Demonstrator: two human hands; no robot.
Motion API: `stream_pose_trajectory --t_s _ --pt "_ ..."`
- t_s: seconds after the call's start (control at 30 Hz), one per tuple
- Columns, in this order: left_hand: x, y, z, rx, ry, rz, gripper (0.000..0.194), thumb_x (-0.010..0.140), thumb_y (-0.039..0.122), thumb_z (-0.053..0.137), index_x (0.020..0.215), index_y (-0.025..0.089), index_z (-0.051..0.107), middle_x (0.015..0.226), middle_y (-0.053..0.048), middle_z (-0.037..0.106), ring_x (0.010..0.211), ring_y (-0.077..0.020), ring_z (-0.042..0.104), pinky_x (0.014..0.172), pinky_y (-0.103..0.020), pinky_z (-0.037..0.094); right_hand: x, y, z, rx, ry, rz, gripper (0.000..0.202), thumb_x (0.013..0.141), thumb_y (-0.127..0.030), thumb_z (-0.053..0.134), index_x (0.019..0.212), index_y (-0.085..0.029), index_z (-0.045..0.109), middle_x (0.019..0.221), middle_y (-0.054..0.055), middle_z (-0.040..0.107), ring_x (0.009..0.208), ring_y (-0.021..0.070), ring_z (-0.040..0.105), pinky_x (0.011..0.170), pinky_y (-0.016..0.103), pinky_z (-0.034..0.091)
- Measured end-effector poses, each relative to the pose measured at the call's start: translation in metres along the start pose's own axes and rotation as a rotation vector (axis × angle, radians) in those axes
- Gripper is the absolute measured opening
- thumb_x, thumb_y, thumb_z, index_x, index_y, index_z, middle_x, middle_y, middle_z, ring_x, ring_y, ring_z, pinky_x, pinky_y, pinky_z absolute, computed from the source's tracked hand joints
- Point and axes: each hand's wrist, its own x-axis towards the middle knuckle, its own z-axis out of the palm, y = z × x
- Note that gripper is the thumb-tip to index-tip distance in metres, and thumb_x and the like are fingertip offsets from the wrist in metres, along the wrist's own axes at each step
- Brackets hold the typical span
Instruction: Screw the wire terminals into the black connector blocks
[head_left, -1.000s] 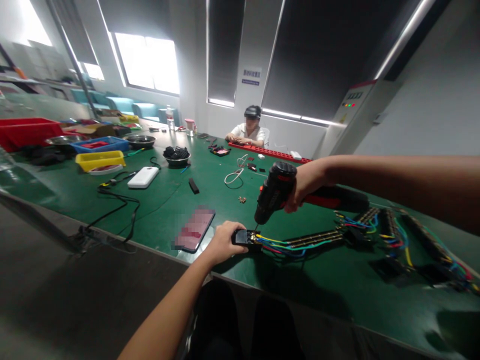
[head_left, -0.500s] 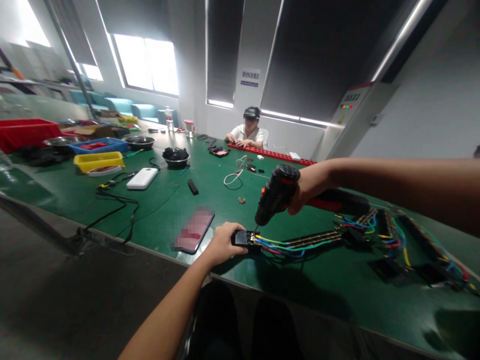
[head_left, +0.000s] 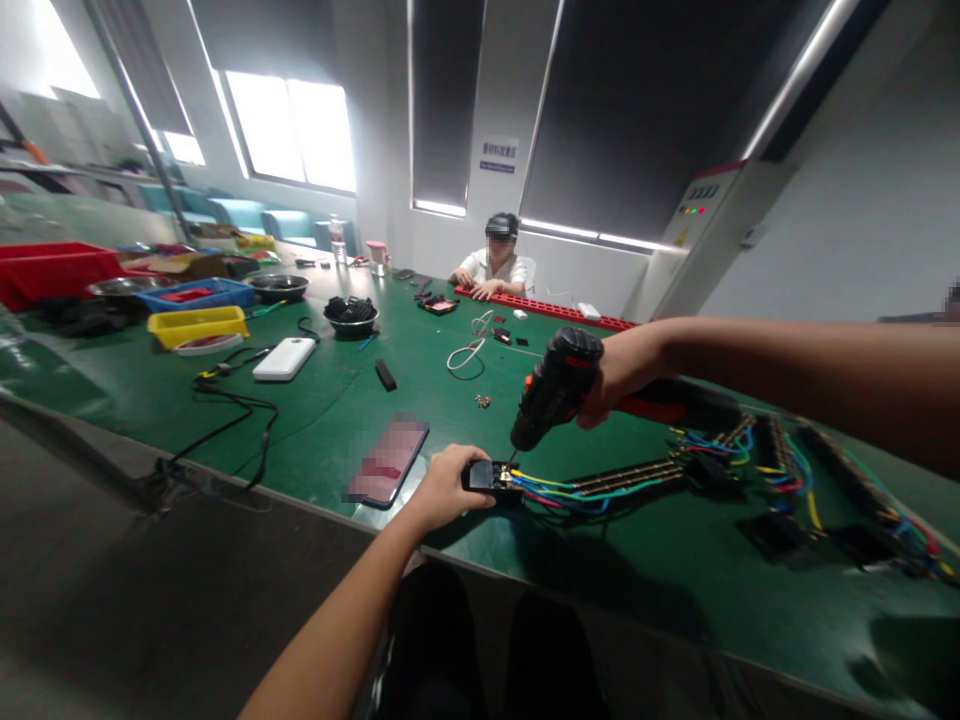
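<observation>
My left hand (head_left: 450, 485) grips the end of a black housing (head_left: 482, 476) near the table's front edge. Coloured wires (head_left: 577, 487), yellow, green, blue and red, run from it to the right along a long strip with brass-coloured contacts (head_left: 634, 478). In my right hand (head_left: 606, 380) is a black and red power drill (head_left: 559, 385), tilted so its bit points down at the brass part in the housing. The bit's tip seems to touch there, though its exact seat is too small to make out. A phone (head_left: 394, 462) lies left of my left hand.
More wired strips (head_left: 780, 460) lie at the right. Small brass pieces (head_left: 482, 401), a black bar (head_left: 385, 375) and a white power bank (head_left: 284, 359) rest on the green table (head_left: 322, 440). Bowls (head_left: 351, 315) and trays (head_left: 199, 325) stand left. A person (head_left: 495, 265) sits opposite, beside a red strip (head_left: 555, 305).
Hardly anything differs. The drill and both my hands hold almost the same position, and the view has shifted very slightly.
</observation>
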Motion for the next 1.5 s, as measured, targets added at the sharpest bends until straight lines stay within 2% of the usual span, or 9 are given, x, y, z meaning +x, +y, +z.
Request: stream_pose_trajectory --t_s 0.23,0.33,0.53,0.7,0.87,1.03,1.17,1.37,1.5 --pt "0.0 0.002 -0.001 0.009 0.002 -0.001 0.05 0.062 0.027 0.086 0.106 0.024 0.064 0.105 -0.002 0.067 0.1 -0.0242 0.061 0.087 -0.035 0.045 0.0 0.002 0.002 0.051 -0.021 0.011 0.024 0.062 -0.035 0.079 0.075 -0.018 0.07 0.068 0.0 0.066 0.068 0.0166 0.063 0.066 0.031 0.054" --pt "0.0 0.001 0.0 0.013 0.005 0.0 0.049 0.062 0.027 0.085 0.106 0.024 0.064 0.105 -0.002 0.066 0.1 -0.0243 0.061 0.087 -0.035 0.046 0.0 0.006 0.003 0.083 -0.013 0.009 0.024 0.064 -0.035 0.08 0.079 -0.019 0.07 0.073 0.001 0.068 0.068 0.016 0.064 0.066 0.03 0.055" --pt "0.0 -0.001 0.0 0.012 0.005 -0.006 0.048 0.062 0.028 0.085 0.105 0.025 0.064 0.104 -0.002 0.066 0.099 -0.0242 0.061 0.087 -0.036 0.046 -0.005 0.007 0.004 0.089 -0.009 0.049 0.041 0.062 -0.036 0.083 0.097 -0.018 0.069 0.08 0.0 0.067 0.063 0.0145 0.063 0.059 0.029 0.055" --pt "0.001 -0.001 0.0 0.004 0.012 0.016 0.049 0.062 0.027 0.085 0.106 0.024 0.064 0.105 -0.002 0.067 0.099 -0.0243 0.06 0.089 -0.036 0.046 -0.011 0.004 0.007 0.108 0.014 0.053 0.038 0.065 -0.036 0.081 0.097 -0.018 0.069 0.081 0.0 0.066 0.062 0.0143 0.062 0.056 0.028 0.054" --pt "0.001 -0.001 0.001 -0.007 0.004 0.018 0.05 0.062 0.026 0.085 0.107 0.024 0.064 0.107 -0.003 0.067 0.1 -0.0244 0.059 0.09 -0.037 0.046 -0.016 0.008 0.009 0.152 0.006 -0.04 0.04 0.067 -0.034 0.081 0.101 -0.019 0.068 0.085 -0.001 0.066 0.066 0.0135 0.062 0.057 0.026 0.054" --pt "0.0 -0.001 0.0 -0.005 0.008 0.016 0.05 0.062 0.025 0.085 0.108 0.023 0.064 0.107 -0.003 0.066 0.1 -0.0245 0.059 0.09 -0.038 0.046 -0.02 0.008 0.011 0.177 0.033 -0.02 0.035 0.065 -0.034 0.083 0.093 -0.018 0.069 0.083 0.0 0.066 0.068 0.0145 0.063 0.058 0.027 0.056" --pt "0.0 -0.001 0.0 -0.012 0.002 -0.002 0.049 0.062 0.025 0.084 0.107 0.023 0.064 0.106 -0.003 0.066 0.1 -0.0244 0.059 0.09 -0.038 0.045 -0.026 0.011 0.009 0.167 0.046 -0.021 0.037 0.067 -0.036 0.082 0.097 -0.017 0.07 0.087 0.002 0.068 0.068 0.0145 0.064 0.06 0.028 0.057" --pt "0.001 0.002 -0.001 -0.003 -0.013 -0.004 0.047 0.064 0.023 0.081 0.107 0.023 0.065 0.11 -0.003 0.066 0.103 -0.025 0.058 0.092 -0.037 0.045 -0.051 0.047 0.014 0.344 0.16 -0.154 0.039 0.07 -0.032 0.081 0.102 -0.013 0.07 0.088 0.004 0.069 0.063 0.0127 0.065 0.054 0.022 0.054" --pt "0.0 0.003 -0.003 0.004 -0.036 -0.008 0.048 0.066 0.023 0.078 0.111 0.024 0.063 0.11 -0.003 0.065 0.104 -0.0254 0.058 0.092 -0.037 0.046 -0.068 0.096 0.055 0.657 0.362 -0.327 0.038 0.074 -0.032 0.08 0.107 -0.014 0.07 0.097 0.008 0.073 0.066 0.0145 0.067 0.056 0.024 0.057"
